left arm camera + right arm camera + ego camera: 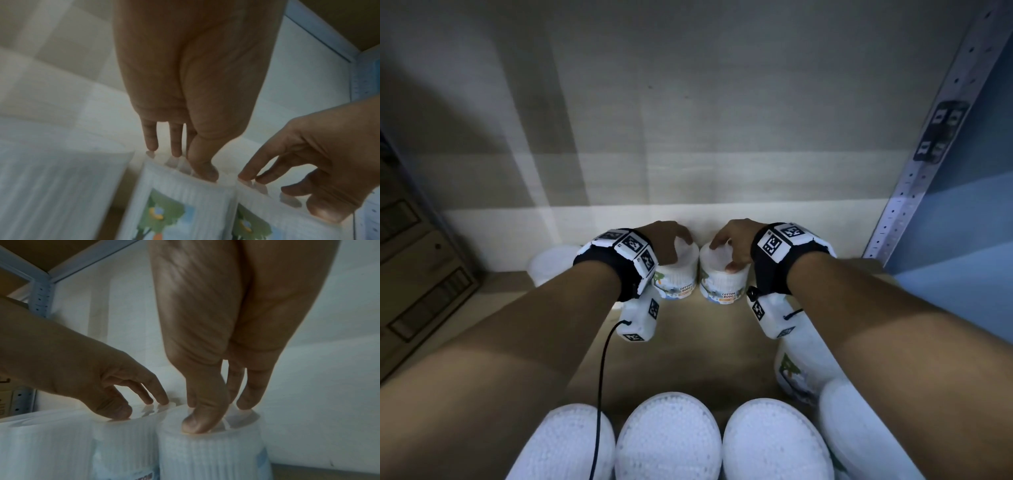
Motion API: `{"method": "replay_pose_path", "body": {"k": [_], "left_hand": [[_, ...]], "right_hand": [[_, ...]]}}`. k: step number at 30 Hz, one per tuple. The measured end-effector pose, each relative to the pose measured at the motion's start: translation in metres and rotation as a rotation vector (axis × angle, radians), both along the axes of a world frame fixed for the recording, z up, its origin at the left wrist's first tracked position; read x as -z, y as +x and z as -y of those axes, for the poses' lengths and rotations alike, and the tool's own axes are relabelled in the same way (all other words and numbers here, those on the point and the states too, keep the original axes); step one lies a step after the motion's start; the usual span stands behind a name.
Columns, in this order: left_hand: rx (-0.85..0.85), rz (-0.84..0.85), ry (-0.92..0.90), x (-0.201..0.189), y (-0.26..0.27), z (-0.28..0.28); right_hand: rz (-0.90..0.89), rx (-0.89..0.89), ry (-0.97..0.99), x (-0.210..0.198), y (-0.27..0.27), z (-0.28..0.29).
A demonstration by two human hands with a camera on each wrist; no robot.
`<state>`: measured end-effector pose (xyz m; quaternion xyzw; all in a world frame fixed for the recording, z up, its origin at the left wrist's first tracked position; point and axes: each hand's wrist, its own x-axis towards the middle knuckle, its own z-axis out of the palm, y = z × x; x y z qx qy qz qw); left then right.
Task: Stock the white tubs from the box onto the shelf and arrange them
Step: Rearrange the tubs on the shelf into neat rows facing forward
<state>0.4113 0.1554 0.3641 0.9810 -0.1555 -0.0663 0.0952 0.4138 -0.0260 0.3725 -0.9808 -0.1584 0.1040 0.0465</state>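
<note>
In the head view, two white tubs stand side by side at the back of the shelf (681, 349) against its rear wall; the left hand (666, 240) tops the left tub (677, 274), the right hand (736, 241) the right tub (724, 279), and more tubs crowd the shelf's front edge. In the left wrist view, the left hand's (193, 81) fingers (203, 168) point down, slightly spread, tips touching the tub's lid rim. In the right wrist view, the right hand's (242, 313) fingers (197, 420) and thumb press the right tub's (211, 451) lid, the left tub (123, 443) touching it.
</note>
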Motion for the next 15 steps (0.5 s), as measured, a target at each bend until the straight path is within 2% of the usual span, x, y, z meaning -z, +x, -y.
{"method": "replay_pose_path", "body": {"k": [4, 7, 15], "left_hand": [[-0.114, 0.115, -0.006, 0.001, -0.002, 0.006], [-0.151, 0.105, 0.018, 0.009, -0.003, 0.010], [-0.067, 0.096, 0.038, 0.009, -0.001, 0.008]], "right_hand": [[-0.009, 0.000, -0.010, -0.001, 0.000, 0.000], [0.005, -0.001, -0.017, -0.001, 0.000, 0.000], [-0.021, 0.007, -0.005, 0.000, 0.002, 0.001]]}}
